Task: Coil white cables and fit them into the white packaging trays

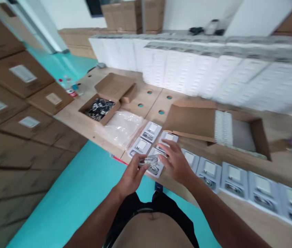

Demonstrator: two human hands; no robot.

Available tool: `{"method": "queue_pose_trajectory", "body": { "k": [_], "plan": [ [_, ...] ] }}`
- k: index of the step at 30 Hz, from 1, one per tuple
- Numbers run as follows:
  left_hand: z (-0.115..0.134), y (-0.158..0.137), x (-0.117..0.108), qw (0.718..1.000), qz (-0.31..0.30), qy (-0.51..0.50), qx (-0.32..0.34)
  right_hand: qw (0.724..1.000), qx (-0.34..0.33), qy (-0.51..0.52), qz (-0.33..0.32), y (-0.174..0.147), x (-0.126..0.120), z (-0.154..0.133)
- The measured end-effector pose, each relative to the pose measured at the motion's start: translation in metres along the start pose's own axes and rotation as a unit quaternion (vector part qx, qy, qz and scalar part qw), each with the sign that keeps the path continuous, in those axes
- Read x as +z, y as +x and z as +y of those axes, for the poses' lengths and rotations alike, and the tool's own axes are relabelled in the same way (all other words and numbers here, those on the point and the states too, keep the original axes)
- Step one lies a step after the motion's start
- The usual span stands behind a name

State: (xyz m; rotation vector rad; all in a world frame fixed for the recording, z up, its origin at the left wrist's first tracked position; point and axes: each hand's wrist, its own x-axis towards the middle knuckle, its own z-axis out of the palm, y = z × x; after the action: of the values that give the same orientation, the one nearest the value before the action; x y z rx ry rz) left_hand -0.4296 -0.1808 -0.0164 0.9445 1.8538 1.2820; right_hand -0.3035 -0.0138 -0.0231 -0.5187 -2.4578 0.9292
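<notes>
Coiled cable (149,161) light, floppy, likely slippery; left hand (131,177) pinches its bundled loops over tray (156,168) on surface (89,120); right hand (178,162) spread flat, holding nothing.

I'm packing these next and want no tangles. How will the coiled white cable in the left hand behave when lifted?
The coiled cable looks thin and light, so the left hand probably lifts it easily. Its loops seem loose, so it is likely floppy and may uncoil. It probably won't roll.
</notes>
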Motion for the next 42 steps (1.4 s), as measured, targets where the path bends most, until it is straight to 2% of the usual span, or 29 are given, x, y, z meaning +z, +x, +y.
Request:
{"method": "queue_pose_trajectory", "body": {
  "k": [3,5,8,11,13,15,18,20,22,25,27,29,32,34,36,38,40,42],
  "plan": [
    [-0.001,0.036,-0.016,0.996,-0.079,-0.026,0.042,0.989,0.122,0.051,-0.064,0.011,-0.004,-0.007],
    [-0.005,0.061,-0.027,0.987,-0.131,-0.095,0.017,0.980,0.185,0.063,-0.030,0.018,0.005,-0.017],
    [-0.010,0.095,-0.051,0.957,-0.242,-0.153,-0.056,0.976,0.212,0.027,0.042,0.031,0.026,-0.036],
    [-0.015,0.125,-0.082,0.937,-0.320,-0.121,-0.075,0.975,0.211,-0.049,0.056,0.048,0.048,-0.051],
    [-0.020,0.141,-0.098,0.946,-0.316,-0.065,-0.043,0.964,0.226,-0.134,0.044,0.061,0.058,-0.059],
    [-0.024,0.152,-0.106,0.956,-0.294,0.010,0.011,0.940,0.250,-0.231,0.033,0.072,0.064,-0.067],
    [-0.031,0.161,-0.103,0.960,-0.258,0.077,0.074,0.907,0.312,-0.279,0.039,0.082,0.068,-0.073],
    [-0.034,0.163,-0.093,0.965,-0.243,0.065,0.080,0.904,0.365,-0.213,0.066,0.083,0.069,-0.072],
    [-0.036,0.161,-0.081,0.966,-0.243,0.031,0.078,0.903,0.399,-0.105,0.121,0.081,0.070,-0.067],
    [-0.036,0.155,-0.063,0.964,-0.257,-0.023,0.062,0.886,0.405,0.044,0.223,0.076,0.074,-0.056],
    [-0.034,0.151,-0.052,0.961,-0.264,-0.072,0.033,0.871,0.398,0.100,0.269,0.072,0.077,-0.052],
    [-0.033,0.147,-0.043,0.957,-0.263,-0.123,0.007,0.860,0.389,0.155,0.292,0.067,0.081,-0.050],
    [-0.032,0.142,-0.031,0.955,-0.251,-0.155,-0.002,0.834,0.390,0.261,0.289,0.056,0.085,-0.049],
    [-0.034,0.139,-0.027,0.956,-0.252,-0.147,-0.002,0.845,0.390,0.234,0.282,0.045,0.085,-0.047],
    [-0.035,0.135,-0.027,0.957,-0.261,-0.125,0.000,0.874,0.378,0.103,0.287,0.033,0.081,-0.042],
    [-0.037,0.131,-0.032,0.961,-0.269,-0.065,0.028,0.894,0.352,-0.007,0.276,0.022,0.076,-0.035],
    [-0.039,0.129,-0.042,0.956,-0.282,0.021,0.078,0.924,0.313,-0.006,0.218,0.016,0.071,-0.026],
    [-0.042,0.130,-0.053,0.940,-0.302,0.091,0.127,0.952,0.267,0.051,0.139,0.016,0.071,-0.018]
  ]
}}
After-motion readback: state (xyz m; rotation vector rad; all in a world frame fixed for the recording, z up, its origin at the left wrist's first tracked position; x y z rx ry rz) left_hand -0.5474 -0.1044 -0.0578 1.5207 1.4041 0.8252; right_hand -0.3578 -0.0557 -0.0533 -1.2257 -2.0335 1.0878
